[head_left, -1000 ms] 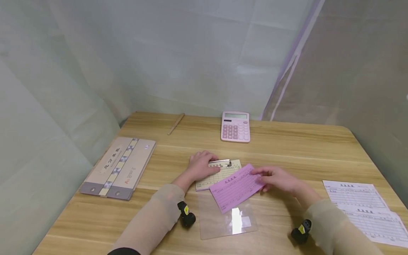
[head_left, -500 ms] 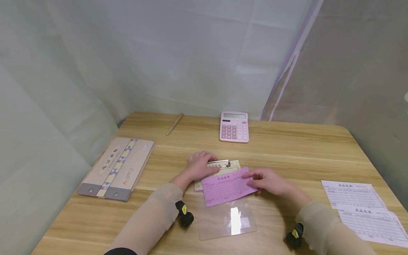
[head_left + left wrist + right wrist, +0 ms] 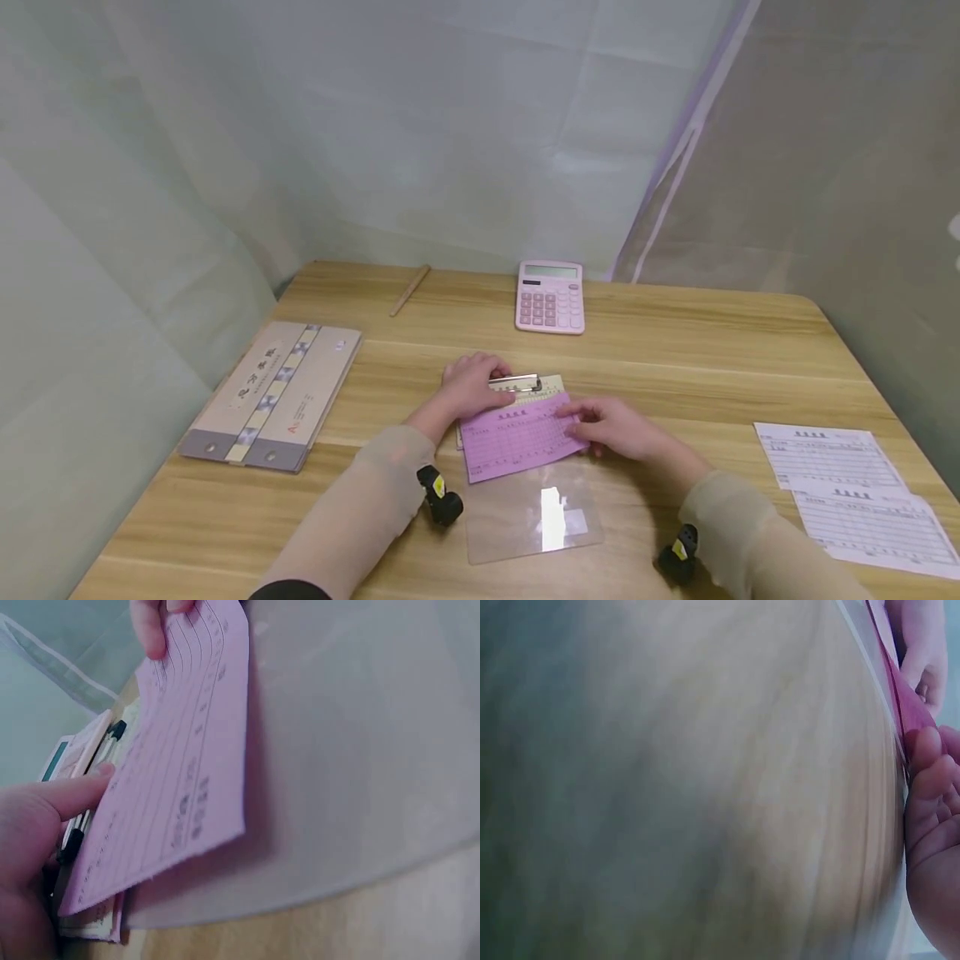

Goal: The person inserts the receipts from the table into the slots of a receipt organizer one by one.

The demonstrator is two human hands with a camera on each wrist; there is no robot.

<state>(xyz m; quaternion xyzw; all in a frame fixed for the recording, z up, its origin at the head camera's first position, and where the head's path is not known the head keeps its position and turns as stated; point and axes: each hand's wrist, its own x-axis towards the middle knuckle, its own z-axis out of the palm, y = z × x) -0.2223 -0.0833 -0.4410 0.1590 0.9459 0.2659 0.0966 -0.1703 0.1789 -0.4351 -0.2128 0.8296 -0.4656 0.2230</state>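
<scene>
Between my hands is a pink printed form slip (image 3: 510, 440), its right end pinched by the thumb and fingers of my right hand (image 3: 611, 427). The slip bends upward toward that end in the left wrist view. It overlaps a cream form pad (image 3: 553, 385) held under the metal clip (image 3: 517, 382) of a transparent clipboard (image 3: 510, 525). My left hand (image 3: 468, 387) grips the clipboard at the clip, its thumb lying by the clip and the slip's upper edge. In the right wrist view the right fingertips (image 3: 928, 746) hold the slip's corner.
A pink calculator (image 3: 550, 298) and a thin wooden stick (image 3: 410, 290) lie at the back of the table. A strapped ledger (image 3: 273, 396) is on the left. Two white form slips (image 3: 832, 458) overlap at the right edge. Curtains hang behind.
My right hand has moved left with the pink slip, turning it from slanted to nearly level over the cream pad. The left hand has stayed at the clip.
</scene>
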